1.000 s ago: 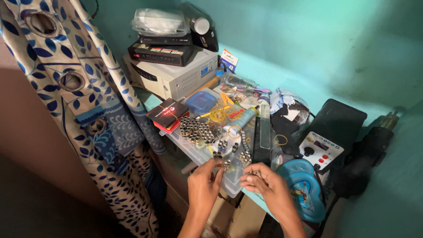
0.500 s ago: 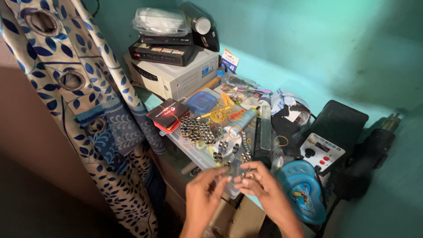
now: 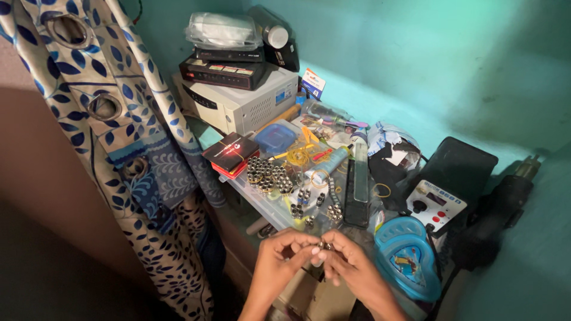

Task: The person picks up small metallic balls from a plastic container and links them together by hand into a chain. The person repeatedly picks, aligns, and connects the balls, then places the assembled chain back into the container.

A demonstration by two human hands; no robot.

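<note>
A teal wall (image 3: 428,77) backs your cluttered bench, and a blue-patterned curtain (image 3: 113,137) hangs down its left side. Your left hand (image 3: 279,258) and right hand (image 3: 351,267) meet at the near edge, fingertips pinched together on a small metal connector (image 3: 324,244); both are closed on it, the piece held just off the edge rather than resting on anything.

Directly beyond the grip, a clear plastic tray (image 3: 262,205) carries loose clusters of the same small metal connectors (image 3: 267,173), the closest few just past your fingertips. Further beyond and to the left of the grip lies a red-and-black box (image 3: 232,153), and behind that a cream metal unit (image 3: 238,107) stacked with black devices. Just beyond and right of the grip a long black bar (image 3: 358,184) lies pointing away from you. Right of your right hand, nearly beside it, sits a blue plastic holder (image 3: 407,255); past it stands a white-faced control station (image 3: 437,205).

The surface ahead is crowded up to its near edge. The freest room lies below and left of your hands, in the dark gap toward the curtain.
</note>
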